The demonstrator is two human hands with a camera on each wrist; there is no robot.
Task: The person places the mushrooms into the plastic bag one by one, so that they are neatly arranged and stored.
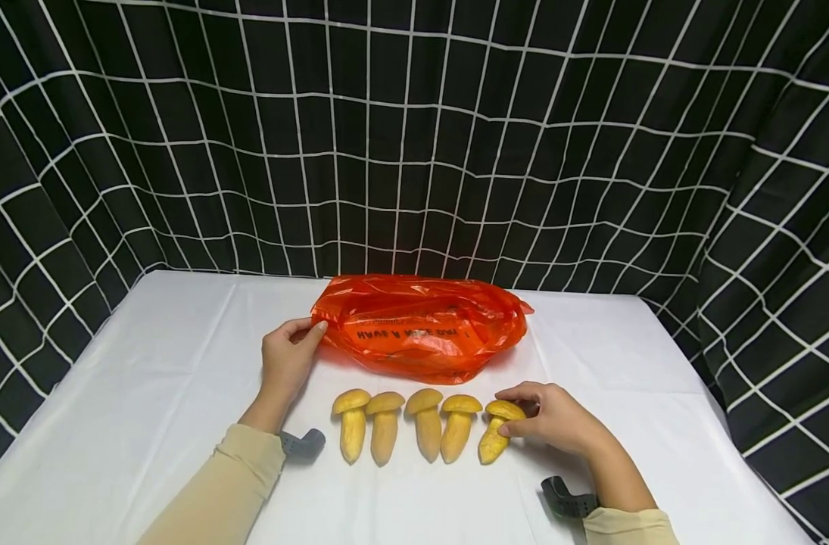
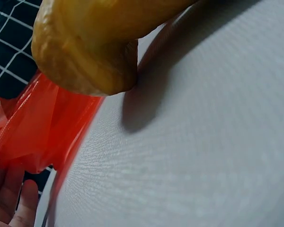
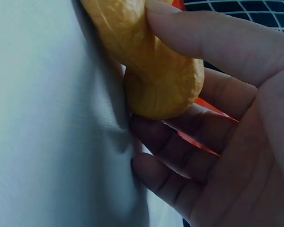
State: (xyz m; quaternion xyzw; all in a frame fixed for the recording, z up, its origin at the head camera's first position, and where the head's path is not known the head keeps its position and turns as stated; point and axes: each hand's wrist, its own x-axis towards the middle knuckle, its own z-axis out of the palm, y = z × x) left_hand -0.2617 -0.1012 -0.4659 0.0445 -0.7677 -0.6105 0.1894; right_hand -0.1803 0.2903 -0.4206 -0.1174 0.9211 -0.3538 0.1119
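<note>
The right hand (image 1: pixel 557 418) holds a yellow mushroom (image 1: pixel 493 448) between thumb and fingers; four more mushrooms (image 1: pixel 426 435) lie left of those fingertips, while the left hand (image 1: pixel 288 359) pinches the red bag (image 1: pixel 414 344), which spreads rightward from its fingers

A white-clothed table (image 1: pixel 176 409) carries a red plastic bag (image 1: pixel 414 352) (lettered in black) at the rear and a row of five yellow mushrooms (image 1: pixel 426 431) in front.

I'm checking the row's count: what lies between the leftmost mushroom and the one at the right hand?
Three more mushrooms, side by side on the white cloth; the head view shows them.
</note>
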